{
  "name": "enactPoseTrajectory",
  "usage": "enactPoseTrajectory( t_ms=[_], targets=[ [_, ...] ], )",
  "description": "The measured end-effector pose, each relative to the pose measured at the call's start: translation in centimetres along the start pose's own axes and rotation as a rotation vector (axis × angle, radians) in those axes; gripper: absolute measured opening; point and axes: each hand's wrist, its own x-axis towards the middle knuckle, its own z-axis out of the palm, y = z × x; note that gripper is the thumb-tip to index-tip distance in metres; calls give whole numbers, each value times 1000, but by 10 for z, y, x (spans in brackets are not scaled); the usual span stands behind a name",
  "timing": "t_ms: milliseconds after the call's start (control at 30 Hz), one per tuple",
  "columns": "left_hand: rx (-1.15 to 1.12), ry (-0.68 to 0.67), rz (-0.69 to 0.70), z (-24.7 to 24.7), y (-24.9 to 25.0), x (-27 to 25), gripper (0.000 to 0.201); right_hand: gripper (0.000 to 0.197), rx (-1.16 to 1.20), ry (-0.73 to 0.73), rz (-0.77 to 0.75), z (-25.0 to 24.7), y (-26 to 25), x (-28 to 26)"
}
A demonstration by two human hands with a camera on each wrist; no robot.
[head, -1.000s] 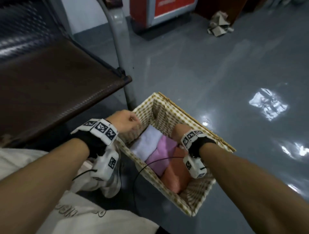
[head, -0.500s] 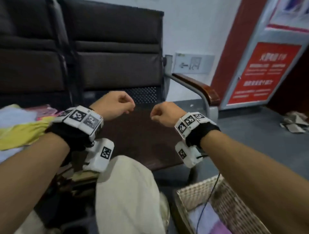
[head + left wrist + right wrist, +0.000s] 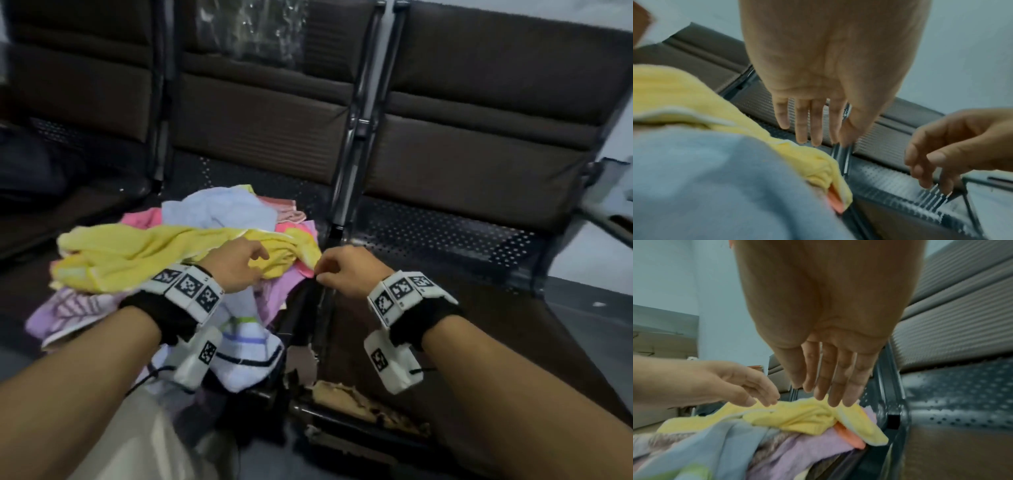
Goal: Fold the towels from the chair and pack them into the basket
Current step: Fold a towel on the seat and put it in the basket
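Both the left hand (image 3: 236, 265) and the right hand (image 3: 346, 270) are held relaxed, nothing gripped, just above the yellow towel (image 3: 144, 253) topping the heap on the chair (image 3: 445, 240) (basket unseen). Neighbouring towels could be dragged off if several layers are caught.

Over the yellow towel (image 3: 797, 417) atop the towel pile, the right hand (image 3: 830, 369) hovers with straight fingers, the left hand (image 3: 740, 386) just beside.
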Motion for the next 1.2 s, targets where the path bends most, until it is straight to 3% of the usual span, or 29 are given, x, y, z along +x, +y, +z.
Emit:
enactPoseTrajectory(
  t_ms=[100, 300, 467, 533, 700, 767, 867, 1000, 1100, 1200],
  targets=[
    [157, -85, -63, 3, -22, 7, 52, 25, 70, -11, -6, 35, -4, 28],
    [162, -74, -136, 1, -47, 17, 52, 53, 162, 66, -47, 71, -17, 81],
    [154, -87, -131, 4, -53, 19, 50, 14, 95, 113, -59, 85, -24, 107],
    [135, -70, -129, 4, -49, 20, 49, 7, 93, 121, -58, 84, -23, 105],
    [200, -8, -61, 5, -28, 21, 51, 6, 112, 232, -214, 48, -12, 73],
    [192, 69, 1, 5, -15, 18, 40, 5, 143, 266, -243, 25, -5, 52],
    [131, 165, 97, 5, 9, 13, 16, 15, 219, 325, -174, -4, 13, 20],
    [65, 139, 207, 10, 41, 8, 36, 23, 385, 518, -113, -24, 44, -25],
    [122, 80, 296, 19, 62, 7, 31, 24, 530, 718, -40, -32, 67, -55],
    [157, 11, 350, 31, 80, 5, 29, 23, 605, 801, 26, -38, 78, -72]
  ],
)
